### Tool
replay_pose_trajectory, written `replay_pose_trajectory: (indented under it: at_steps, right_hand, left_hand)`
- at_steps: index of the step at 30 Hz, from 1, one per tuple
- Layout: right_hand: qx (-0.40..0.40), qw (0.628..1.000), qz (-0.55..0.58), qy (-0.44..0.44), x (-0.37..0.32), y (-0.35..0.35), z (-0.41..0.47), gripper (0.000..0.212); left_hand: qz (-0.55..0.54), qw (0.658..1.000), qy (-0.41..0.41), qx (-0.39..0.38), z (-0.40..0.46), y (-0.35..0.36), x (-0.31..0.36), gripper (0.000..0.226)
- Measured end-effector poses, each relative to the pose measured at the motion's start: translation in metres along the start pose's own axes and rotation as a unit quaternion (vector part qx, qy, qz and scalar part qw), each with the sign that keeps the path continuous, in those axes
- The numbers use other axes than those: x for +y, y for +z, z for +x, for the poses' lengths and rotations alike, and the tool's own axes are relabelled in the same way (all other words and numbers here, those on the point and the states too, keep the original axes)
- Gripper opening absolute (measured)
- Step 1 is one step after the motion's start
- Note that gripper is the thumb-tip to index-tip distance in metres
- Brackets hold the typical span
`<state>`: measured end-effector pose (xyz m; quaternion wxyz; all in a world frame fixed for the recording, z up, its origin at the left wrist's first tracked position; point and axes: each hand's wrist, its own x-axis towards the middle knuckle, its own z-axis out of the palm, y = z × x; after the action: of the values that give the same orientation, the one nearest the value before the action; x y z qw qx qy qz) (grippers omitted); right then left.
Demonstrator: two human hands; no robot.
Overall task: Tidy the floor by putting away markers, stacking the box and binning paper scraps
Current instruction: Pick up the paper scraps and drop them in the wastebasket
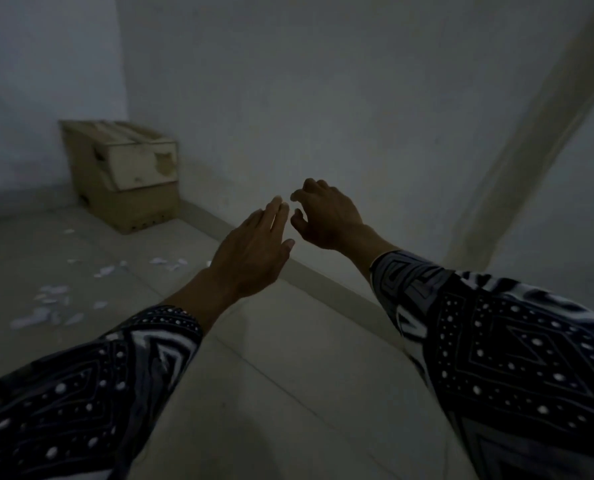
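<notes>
Over in the far corner, a cardboard box [134,206] sits on the floor [281,358] against the wall [323,98], with a second, paler box [129,155] stacked on top of it, tilted a bit. Can't see inside either one, so no idea what's in them. Paper scraps [46,303] are scattered across the tiles on the left, well apart from the boxes, with a few more bits nearer the wall. No markers that I can make out, it's pretty dim.

Both hands are up in the air, close together and holding nothing. The left hand [254,251] has straight fingers pressed side by side, thumb out. The right hand [323,216] has loosely curled fingers, thumb and forefinger apart, nothing between them. Patterned sleeves [496,358] cover both forearms.

A pale skirting edge runs along the wall's base. Bare tiles lie between the arms, and a curtain [538,133] hangs at right.
</notes>
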<state>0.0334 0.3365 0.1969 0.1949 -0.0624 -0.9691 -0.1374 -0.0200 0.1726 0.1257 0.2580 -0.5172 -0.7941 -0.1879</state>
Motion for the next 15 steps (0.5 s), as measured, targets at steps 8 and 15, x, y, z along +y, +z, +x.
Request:
replay_pose_trajectory:
  at_steps: [8, 15]
  right_hand:
    - [-0.011, 0.991, 0.011, -0.134, -0.085, 0.019, 0.052, 0.041]
    - [0.009, 0.954, -0.003, -0.298, -0.180, 0.028, 0.089, 0.040]
  left_hand:
    - [0.057, 0.991, -0.106, -0.060, -0.075, -0.041, -0.088, 0.061]
    - [0.156, 0.973, -0.127, -0.109, -0.132, -0.092, -0.131, 0.055]
